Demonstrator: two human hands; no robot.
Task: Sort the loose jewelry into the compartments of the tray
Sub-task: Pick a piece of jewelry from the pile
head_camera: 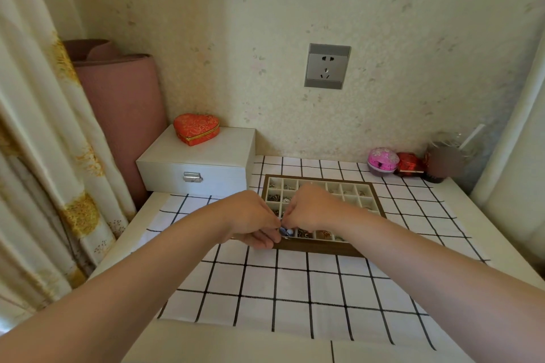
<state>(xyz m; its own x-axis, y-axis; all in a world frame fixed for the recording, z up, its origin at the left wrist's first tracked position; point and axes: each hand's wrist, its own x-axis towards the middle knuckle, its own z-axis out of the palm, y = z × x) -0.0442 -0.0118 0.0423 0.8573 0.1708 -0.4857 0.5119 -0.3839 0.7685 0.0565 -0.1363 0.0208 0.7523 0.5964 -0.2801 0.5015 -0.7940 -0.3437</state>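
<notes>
A brown-framed jewelry tray (pixel 320 250) with many small cream compartments lies on the checked cloth. Several compartments hold small metal pieces. My left hand (pixel 253 216) and my right hand (pixel 309 206) meet over the tray's near left corner. Both pinch a small blue and white piece of jewelry (pixel 286 231) between their fingertips, just above the front row. The hands hide the compartments under them.
A white jewelry box (pixel 196 169) with a red heart-shaped box (pixel 196 128) on top stands at the back left. A pink round box (pixel 382 161), a red box (pixel 409 163) and a dark container (pixel 439 166) sit at the back right. A curtain (pixel 38 156) hangs on the left.
</notes>
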